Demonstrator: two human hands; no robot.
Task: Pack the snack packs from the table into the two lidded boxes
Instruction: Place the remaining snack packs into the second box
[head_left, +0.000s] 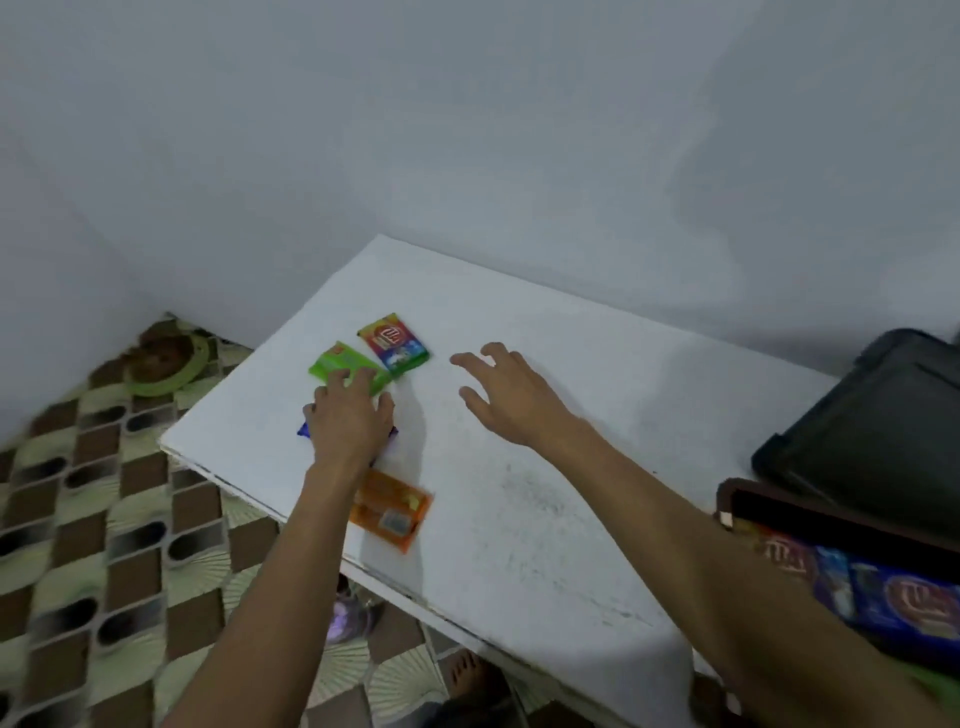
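Several snack packs lie near the left end of the white table (519, 467): a red-and-green pack (395, 344), a light green pack (337, 364), a blue pack (306, 429) mostly hidden, and an orange pack (392, 509) near the front edge. My left hand (350, 418) lies flat over the blue pack, its fingertips on the light green pack. My right hand (506, 392) hovers with spread fingers to the right of the packs, holding nothing. An open box (852, 530) at the right holds several blue and red packs (909, 597).
A dark lid or box (883, 421) lies at the table's right end. The wall runs behind the table. Patterned floor tiles and a green ring-shaped object (166, 364) are at the left. A bare foot (467, 675) shows below the table's front edge.
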